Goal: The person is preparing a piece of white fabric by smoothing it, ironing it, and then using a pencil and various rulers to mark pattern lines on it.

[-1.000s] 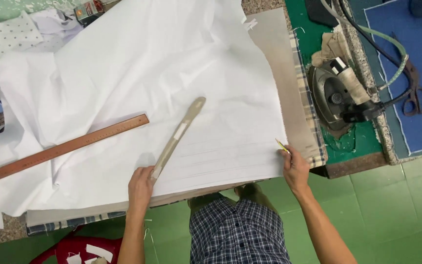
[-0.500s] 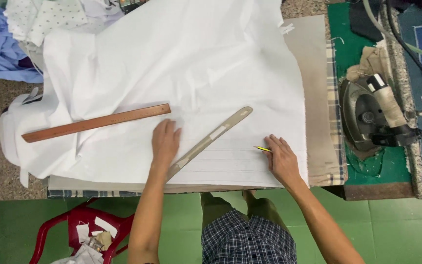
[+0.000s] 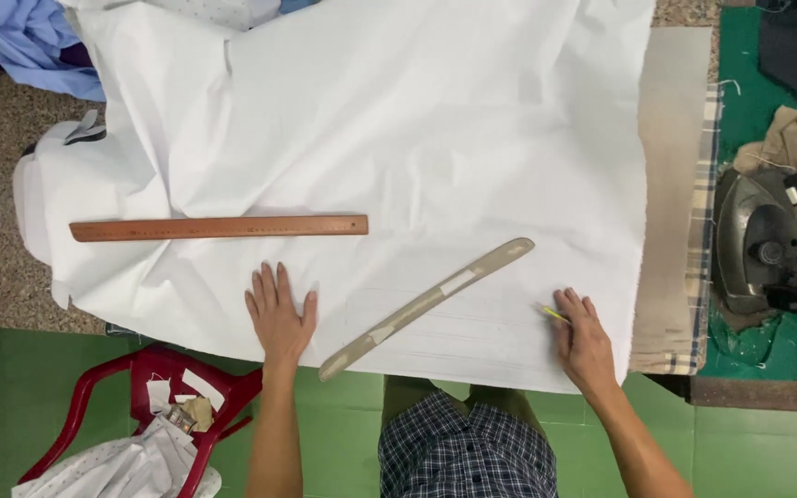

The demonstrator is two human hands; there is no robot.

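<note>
Since the earlier frame, left hand [image 3: 279, 316] shifted off the curved ruler [image 3: 428, 307] and onto bare white cloth [image 3: 435, 120] just left of it; wooden ruler [image 3: 219, 228] and curved ruler lie as before. Left hand: flat, palm down, fingers spread, gripping nothing, pressing the cloth near its front edge, below the wooden ruler and apart from it. Right hand: [image 3: 585, 339] resting on the cloth near its lower right corner, fingers curled around a yellow pencil [image 3: 553, 314] whose tip points left toward the curved ruler's upper end, not touching it. Curved ruler: grey-beige, slanted from lower left to upper right, lying between the two hands, touched by neither. Wooden ruler: brown, straight, nearly level, on the cloth's left half. Cloth: spread over a speckled table [image 3: 11, 148], faint drawn lines near the front edge. Iron [image 3: 763, 244]: dark, resting at right on green padding. Red plastic chair [image 3: 140, 406]: lower left, holding scraps
</note>
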